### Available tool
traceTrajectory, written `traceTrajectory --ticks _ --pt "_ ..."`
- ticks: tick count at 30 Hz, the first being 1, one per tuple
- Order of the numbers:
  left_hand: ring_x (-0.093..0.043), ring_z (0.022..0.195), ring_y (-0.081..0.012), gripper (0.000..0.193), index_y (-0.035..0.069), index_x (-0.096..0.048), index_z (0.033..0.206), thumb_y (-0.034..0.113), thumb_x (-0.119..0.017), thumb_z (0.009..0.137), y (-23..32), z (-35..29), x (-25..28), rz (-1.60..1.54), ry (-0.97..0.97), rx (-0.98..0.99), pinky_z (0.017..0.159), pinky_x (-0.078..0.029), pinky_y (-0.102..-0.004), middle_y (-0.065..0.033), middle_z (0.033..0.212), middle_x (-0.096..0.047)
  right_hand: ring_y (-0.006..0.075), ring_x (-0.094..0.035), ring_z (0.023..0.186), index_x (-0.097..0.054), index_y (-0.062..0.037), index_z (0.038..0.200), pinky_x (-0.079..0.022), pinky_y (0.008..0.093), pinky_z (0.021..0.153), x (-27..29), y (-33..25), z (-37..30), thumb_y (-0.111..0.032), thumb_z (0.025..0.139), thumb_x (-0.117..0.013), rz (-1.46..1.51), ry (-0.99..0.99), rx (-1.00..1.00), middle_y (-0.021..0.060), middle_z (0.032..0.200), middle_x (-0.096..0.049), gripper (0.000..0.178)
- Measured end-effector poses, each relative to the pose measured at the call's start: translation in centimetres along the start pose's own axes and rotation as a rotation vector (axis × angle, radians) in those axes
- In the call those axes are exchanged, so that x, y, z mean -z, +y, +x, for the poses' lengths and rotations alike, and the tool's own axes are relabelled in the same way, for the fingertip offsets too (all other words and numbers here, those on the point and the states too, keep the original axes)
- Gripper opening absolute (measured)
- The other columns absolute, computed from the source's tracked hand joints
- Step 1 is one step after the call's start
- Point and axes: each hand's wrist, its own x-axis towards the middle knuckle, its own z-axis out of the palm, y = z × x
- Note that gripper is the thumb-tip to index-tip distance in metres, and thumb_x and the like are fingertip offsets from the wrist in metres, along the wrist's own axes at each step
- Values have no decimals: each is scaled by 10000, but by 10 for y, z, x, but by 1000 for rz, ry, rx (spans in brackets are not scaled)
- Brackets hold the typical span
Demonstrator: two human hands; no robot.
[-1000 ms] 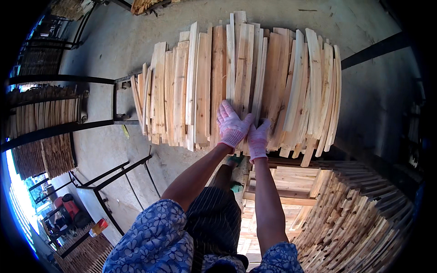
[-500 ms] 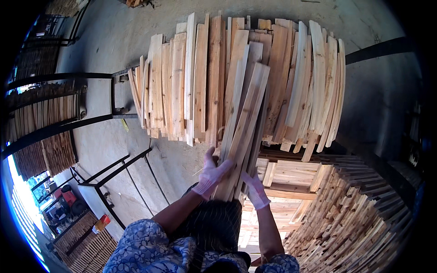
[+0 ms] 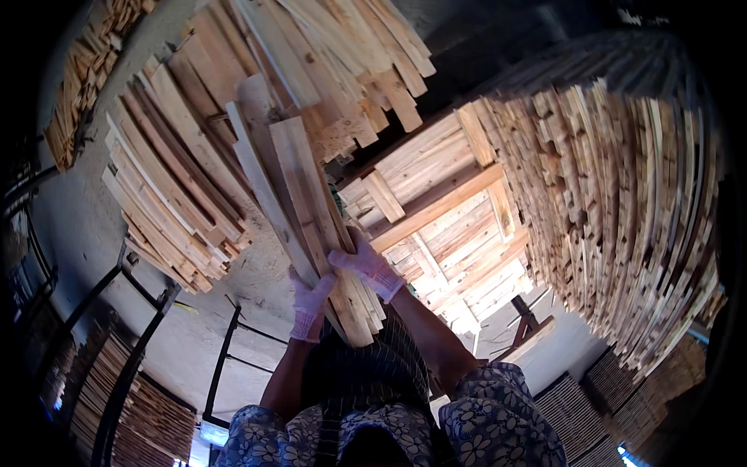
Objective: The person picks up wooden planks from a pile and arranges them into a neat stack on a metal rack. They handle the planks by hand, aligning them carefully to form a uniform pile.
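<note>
A bundle of several wooden slats slants up and away from my body, gripped between my two gloved hands. My left hand, in a pale pinkish glove, closes on the bundle's left side near its lower end. On the right side, my right hand wraps the slats, its thumb lying across the top. The fingers of both hands are partly hidden beneath the wood. Beyond the bundle's far end lies a large pile of loose slats, which the held slats overlap in view.
Wooden pallet-like frames stand at right of my hands. Farther right rises a tall stack of slats. Black metal racks and a thin metal frame occupy the lower left. More slat stacks sit at lower right.
My view and body have turned to the right, so the loose pile now lies at upper left and the tall stack shows more fully. Both hands still grip the slat bundle.
</note>
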Motion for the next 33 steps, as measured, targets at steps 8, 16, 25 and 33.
traceTrajectory --ticks 8,16,25,33 --pt "-634 1059 -194 829 36 -330 1447 146 -826 792 -91 -17 -141 551 -600 194 927 -531 -335 -109 1207 -630 206 -655 1045 -418 -30 1382 -559 323 845 138 111 -139 -311 894 -756 628 547 232 141 1179 -659 657" --pt "-452 1322 -356 1087 49 -226 1526 436 -849 724 -272 13 -256 1472 -570 -204 1094 -402 -461 -228 1412 -440 329 -598 1117 -441 45 1346 -469 416 951 278 212 -136 -417 830 -744 440 1031 -212 252 1232 -615 756" --pt "-578 1136 -278 869 31 -341 1456 256 -808 759 -284 28 -238 1372 -549 -311 993 -482 -391 -171 1271 -570 403 -574 1188 -339 60 1421 -431 441 1012 310 261 -180 -406 837 -755 628 988 -293 284 1310 -554 855" --pt "-630 1014 -215 799 48 -311 1495 78 -750 828 -254 2 -214 1330 -420 -386 904 -544 -354 -125 1226 -592 446 -417 1360 -217 -32 1560 -350 459 1130 386 411 -191 -430 988 -584 51 1382 -240 309 1483 -399 787"
